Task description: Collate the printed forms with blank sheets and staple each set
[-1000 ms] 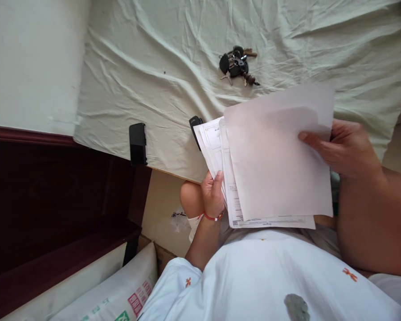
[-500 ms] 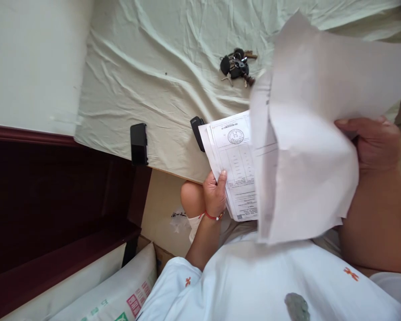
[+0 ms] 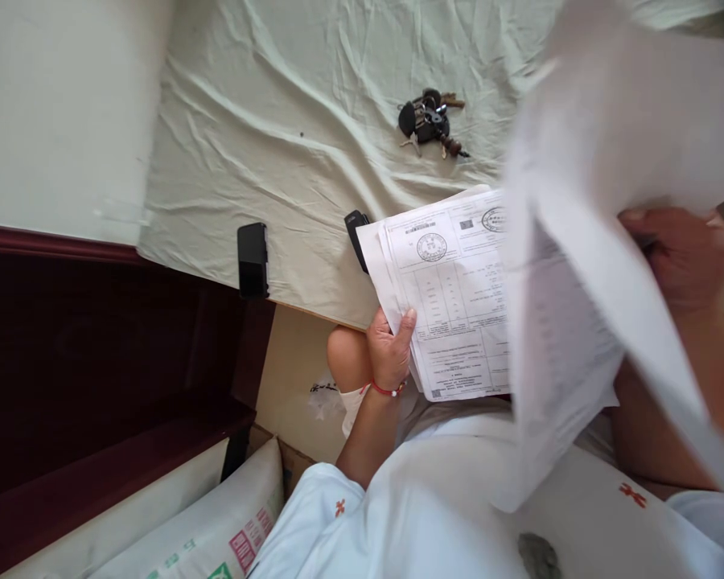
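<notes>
Only round stamps (image 3: 430, 246) on forms (image 3: 452, 314)

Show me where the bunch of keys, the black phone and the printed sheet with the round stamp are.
bunch of keys (image 3: 428, 121), head view, on the dark fob.
black phone (image 3: 252, 259), head view, middle of its face.
printed sheet (image 3: 458, 297), head view, on the table of text.

The stack of papers (image 3: 452, 297) lies right of the left hand (image 3: 389, 350); a phone (image 3: 252, 259) lies left of it on the bed (image 3: 290, 161), keys (image 3: 427, 121) beyond.
</notes>
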Demonstrator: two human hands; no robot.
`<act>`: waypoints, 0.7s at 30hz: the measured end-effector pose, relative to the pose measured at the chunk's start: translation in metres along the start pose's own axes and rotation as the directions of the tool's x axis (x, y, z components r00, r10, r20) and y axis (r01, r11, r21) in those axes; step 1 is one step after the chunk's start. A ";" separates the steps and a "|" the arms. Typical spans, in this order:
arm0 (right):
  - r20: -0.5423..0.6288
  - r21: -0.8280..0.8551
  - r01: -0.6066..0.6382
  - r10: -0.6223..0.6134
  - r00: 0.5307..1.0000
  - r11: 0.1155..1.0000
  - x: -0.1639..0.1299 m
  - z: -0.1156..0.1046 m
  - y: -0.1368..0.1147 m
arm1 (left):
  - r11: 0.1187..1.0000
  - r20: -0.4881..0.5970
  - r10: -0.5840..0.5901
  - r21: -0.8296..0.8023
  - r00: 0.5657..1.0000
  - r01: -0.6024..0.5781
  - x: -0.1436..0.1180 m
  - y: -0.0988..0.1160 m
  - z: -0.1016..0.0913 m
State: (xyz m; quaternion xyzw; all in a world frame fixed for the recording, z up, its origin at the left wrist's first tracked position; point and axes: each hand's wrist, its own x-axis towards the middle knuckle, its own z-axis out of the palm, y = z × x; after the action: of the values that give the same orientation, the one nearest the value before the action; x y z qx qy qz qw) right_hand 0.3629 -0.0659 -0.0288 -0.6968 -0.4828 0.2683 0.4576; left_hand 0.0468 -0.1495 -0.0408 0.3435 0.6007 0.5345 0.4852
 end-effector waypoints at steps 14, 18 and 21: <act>0.278 -0.078 0.218 -0.189 0.942 0.973 0.000 0.019 -0.011 | 0.999 -0.034 0.051 0.015 0.998 -0.051 0.000 -0.002 0.000; 0.300 -0.084 0.125 -0.094 0.949 0.989 -0.004 0.018 -0.020 | 0.999 -0.030 0.044 0.020 0.999 -0.044 -0.001 -0.005 -0.003; 0.293 -0.005 0.014 -0.012 0.956 1.000 -0.006 0.017 -0.025 | 0.999 -0.014 0.039 0.030 0.999 -0.038 -0.002 -0.007 -0.006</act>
State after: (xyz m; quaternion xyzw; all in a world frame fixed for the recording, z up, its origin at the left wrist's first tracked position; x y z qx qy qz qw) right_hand 0.3364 -0.0619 -0.0144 -0.6476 -0.5507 0.3642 0.3804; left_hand 0.0423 -0.1542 -0.0471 0.3584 0.6053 0.5372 0.4654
